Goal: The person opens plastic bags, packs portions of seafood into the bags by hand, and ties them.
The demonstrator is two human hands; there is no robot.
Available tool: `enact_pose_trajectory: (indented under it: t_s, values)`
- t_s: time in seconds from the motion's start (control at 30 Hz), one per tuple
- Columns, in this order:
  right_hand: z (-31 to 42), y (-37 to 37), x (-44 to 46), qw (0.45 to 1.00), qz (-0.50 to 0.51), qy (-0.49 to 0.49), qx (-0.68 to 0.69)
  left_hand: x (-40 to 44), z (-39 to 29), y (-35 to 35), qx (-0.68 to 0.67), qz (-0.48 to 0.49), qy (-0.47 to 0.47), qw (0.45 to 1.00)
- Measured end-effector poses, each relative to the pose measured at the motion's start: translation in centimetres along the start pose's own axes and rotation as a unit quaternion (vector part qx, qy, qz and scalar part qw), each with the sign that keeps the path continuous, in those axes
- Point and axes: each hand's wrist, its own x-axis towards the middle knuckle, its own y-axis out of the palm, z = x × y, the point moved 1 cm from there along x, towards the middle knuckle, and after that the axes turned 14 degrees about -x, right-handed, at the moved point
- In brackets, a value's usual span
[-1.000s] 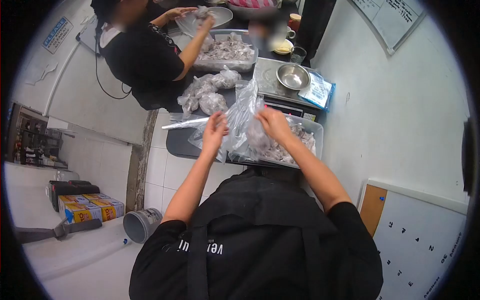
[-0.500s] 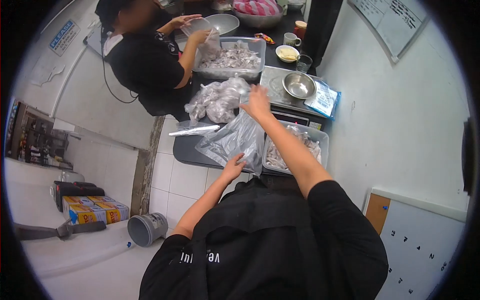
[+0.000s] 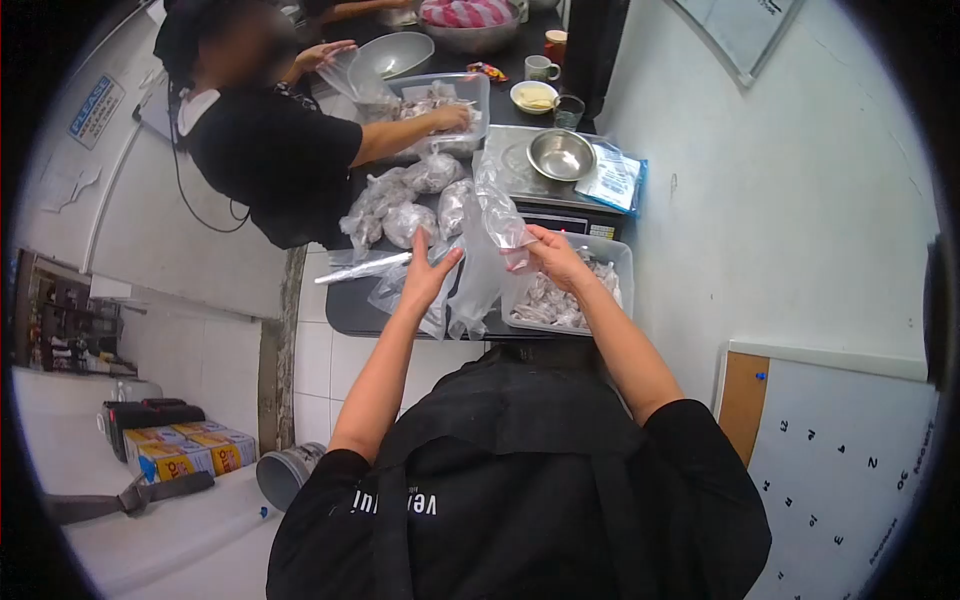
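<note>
A clear plastic bag (image 3: 498, 212) hangs from my right hand (image 3: 558, 260), whose fingers and thumb are pinched on its side. My left hand (image 3: 428, 278) is raised to the left of that bag, thumb and fingers apart, holding nothing. Just beyond it lie several knotted plastic bags (image 3: 408, 222) filled with pale pieces, perhaps seafood. Loose flat bags (image 3: 395, 298) and a rolled plastic sheet (image 3: 362, 268) rest below and left. Under my right forearm stands a clear tub (image 3: 626, 285) of similar pale pieces.
A co-worker (image 3: 270, 150) on the left reaches into another tub (image 3: 483, 100) while holding a bag. A metal bowl (image 3: 562, 155) sits on the scale (image 3: 510, 150), beside a blue-white packet (image 3: 612, 185). Behind stand a glass (image 3: 568, 112), a mug (image 3: 541, 68) and a small bowl (image 3: 534, 97).
My right hand has drawn back from the filled bags with a plastic bag in its grip. My left hand has moved up and forward. The co-worker's hand has gone into the far tub.
</note>
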Motion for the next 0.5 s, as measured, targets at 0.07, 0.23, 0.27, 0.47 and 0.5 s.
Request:
enact_pose_trajectory:
  t_s: [0.07,0.23,0.27,0.47,0.5]
  values:
    - [0.5,-0.8,-1.8,0.998,-0.012,0.003,0.062,1.3,-0.7,1.6,0.000,0.076,-0.038,0.996]
    - [1.5,-2.7,-4.5,0.953,-0.130,-0.001,0.275,0.0,-1.5,6.0,-0.088,0.298,-0.151,0.939]
    - [-1.2,-4.8,-3.8,0.953,-0.158,-0.005,0.259,-0.1,-1.2,6.1,-0.073,0.282,-0.200,0.935]
    - [-3.2,-8.5,-5.0,0.944,-0.270,0.013,0.188,0.8,-1.0,4.7,-0.480,0.188,-0.245,0.821]
    - [-2.5,-8.4,-4.9,0.933,-0.319,0.011,0.164,-0.4,-1.2,4.8,-0.482,0.169,-0.292,0.809]
